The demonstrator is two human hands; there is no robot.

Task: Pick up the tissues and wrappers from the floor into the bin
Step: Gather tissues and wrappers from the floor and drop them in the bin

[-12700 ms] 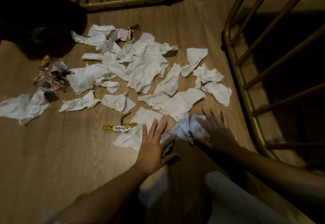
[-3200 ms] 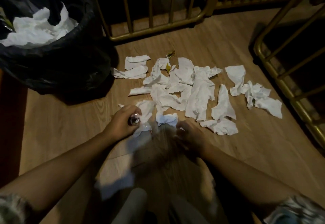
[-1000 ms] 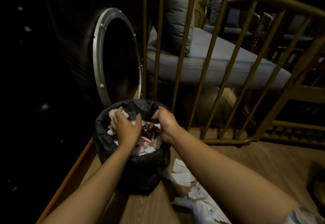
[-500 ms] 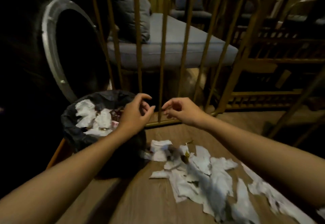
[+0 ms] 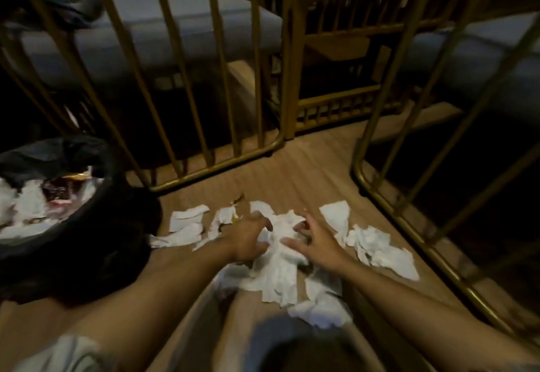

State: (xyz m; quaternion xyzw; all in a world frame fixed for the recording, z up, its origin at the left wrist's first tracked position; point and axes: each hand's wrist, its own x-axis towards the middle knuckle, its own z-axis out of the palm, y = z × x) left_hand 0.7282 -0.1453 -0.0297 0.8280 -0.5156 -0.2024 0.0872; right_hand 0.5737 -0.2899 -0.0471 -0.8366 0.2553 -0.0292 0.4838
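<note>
Several crumpled white tissues (image 5: pixel 277 266) lie scattered on the wooden floor in front of me. A small yellow wrapper (image 5: pixel 237 198) sits at the far edge of the pile. My left hand (image 5: pixel 248 238) rests on the middle of the pile with fingers curled into a tissue. My right hand (image 5: pixel 317 243) hovers just to its right, fingers spread, touching the tissues. The bin (image 5: pixel 96 211), lined with a black bag, stands at the left and holds white tissues and coloured wrappers.
Gold metal railings (image 5: pixel 187 85) fence the floor at the back and along the right side (image 5: pixel 388 196). A grey cushioned seat (image 5: pixel 175 21) lies behind the back railing. My knees (image 5: pixel 292 342) are at the bottom of the view.
Both hands have left the bin, dropped to the floor and reached the tissue pile. The view has tilted down from the railing toward the floor.
</note>
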